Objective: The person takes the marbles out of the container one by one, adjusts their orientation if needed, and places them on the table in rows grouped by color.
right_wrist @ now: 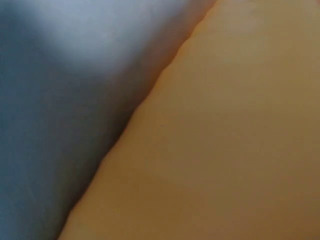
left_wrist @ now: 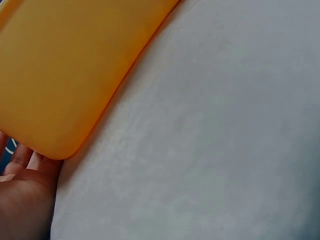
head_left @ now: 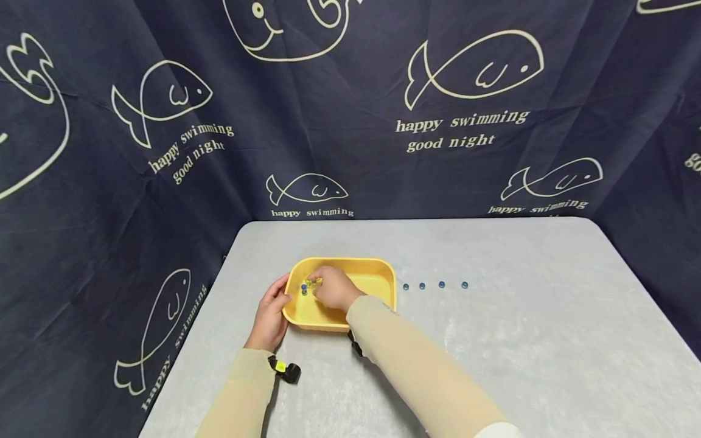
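Note:
A yellow plastic bin (head_left: 341, 327) stands on the table; its outer wall (left_wrist: 75, 75) fills the upper left of the left wrist view. My left hand (head_left: 269, 319) grips the bin's left end, thumb at the rim and fingers along the outside. Inside, several small glass marbles (head_left: 303, 287), blue and yellowish, lie near the left end. My right hand (head_left: 335, 288) reaches down into the bin with its fingertips right at these marbles; I cannot tell whether it pinches one. The right wrist view shows only the bin's wall (right_wrist: 215, 135) and a blurred grey surface.
Right of the bin, several blue and blue-green marbles (head_left: 441, 285) lie spaced in a row on the grey-white table (head_left: 526, 340). A dark blue curtain (head_left: 350, 121) with fish drawings hangs behind and along the sides of the table.

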Motion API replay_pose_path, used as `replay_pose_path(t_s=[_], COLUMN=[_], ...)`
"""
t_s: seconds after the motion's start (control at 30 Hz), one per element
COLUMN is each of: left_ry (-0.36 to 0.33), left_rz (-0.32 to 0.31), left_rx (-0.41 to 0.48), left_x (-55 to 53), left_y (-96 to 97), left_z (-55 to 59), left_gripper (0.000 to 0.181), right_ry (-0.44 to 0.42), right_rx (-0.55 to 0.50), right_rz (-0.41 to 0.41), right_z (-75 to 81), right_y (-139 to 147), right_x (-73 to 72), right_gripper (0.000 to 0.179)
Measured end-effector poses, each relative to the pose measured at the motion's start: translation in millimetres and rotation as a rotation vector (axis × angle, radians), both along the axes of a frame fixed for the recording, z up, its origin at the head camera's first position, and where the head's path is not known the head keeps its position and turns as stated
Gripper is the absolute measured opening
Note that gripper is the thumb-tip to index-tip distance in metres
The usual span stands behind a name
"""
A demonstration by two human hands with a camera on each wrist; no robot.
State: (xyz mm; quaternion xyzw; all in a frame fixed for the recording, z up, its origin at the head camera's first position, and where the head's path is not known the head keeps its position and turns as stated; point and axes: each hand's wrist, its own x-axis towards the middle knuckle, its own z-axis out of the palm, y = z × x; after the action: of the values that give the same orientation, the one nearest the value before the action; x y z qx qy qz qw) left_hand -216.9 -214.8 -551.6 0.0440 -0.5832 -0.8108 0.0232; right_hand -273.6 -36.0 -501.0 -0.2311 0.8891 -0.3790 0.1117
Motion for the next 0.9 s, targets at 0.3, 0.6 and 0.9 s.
replay_pose_path(t_s=[0.3,0.6,0.9], left_ry=[-0.01,0.004,-0.005], left_rz=[0.007,0.003,-0.002], left_rx=[-0.007,-0.002,0.006], left_x=[0.2,-0.1,-0.1], left_y=[-1.4,-1.3,-1.0], left_z=[-1.4,-1.1,-1.0], left_gripper=[0.058,0.057,0.058], right_ry=[-0.031,-0.028,-0.008], right_rx=[0.012,0.073,0.134], right_rz=[-0.009,-0.001,0.011], right_z=[-0.3,-2.6,1.3], right_y=[-1.8,-6.5,-7.7], right_x=[-1.0,-3.8,-0.9], right_gripper=[0.037,0.045,0.043])
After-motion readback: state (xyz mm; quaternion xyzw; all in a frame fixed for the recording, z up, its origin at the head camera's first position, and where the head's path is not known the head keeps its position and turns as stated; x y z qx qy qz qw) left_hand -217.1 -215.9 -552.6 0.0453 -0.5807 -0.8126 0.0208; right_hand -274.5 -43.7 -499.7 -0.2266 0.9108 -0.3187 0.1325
